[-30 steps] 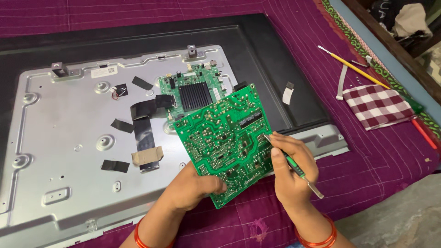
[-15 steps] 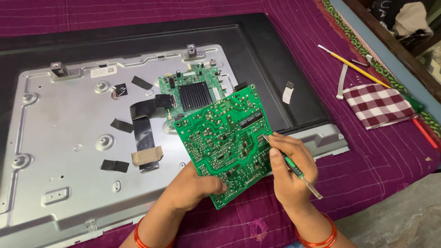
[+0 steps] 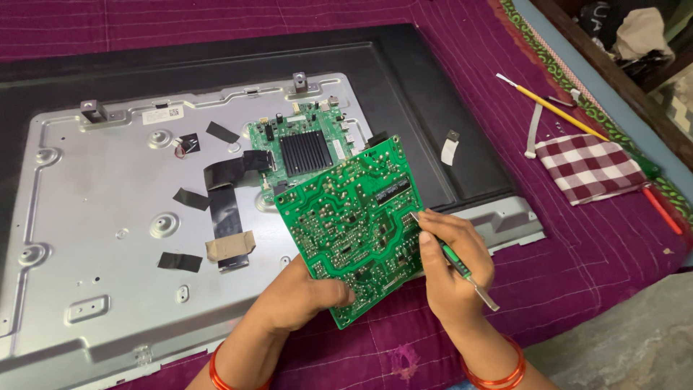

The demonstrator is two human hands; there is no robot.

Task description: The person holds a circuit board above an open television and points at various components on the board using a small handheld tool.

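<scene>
Green rectangular circuit board (image 3: 354, 227) gripped by left hand (image 3: 303, 300); green-handled pen-like tool (image 3: 462, 269) pinched in right hand (image 3: 455, 271). A slipped tip could bridge joints.

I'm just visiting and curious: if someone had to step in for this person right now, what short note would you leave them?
Left hand: holds the green circuit board by its lower edge, solder side up, tilted over the metal back panel.
Right hand: pen-style grip on a green-handled tool, tip on the board's right side.
Done: board lifted free of the panel.
Left: work at the tool tip; a second board sits mounted on the panel.
</scene>
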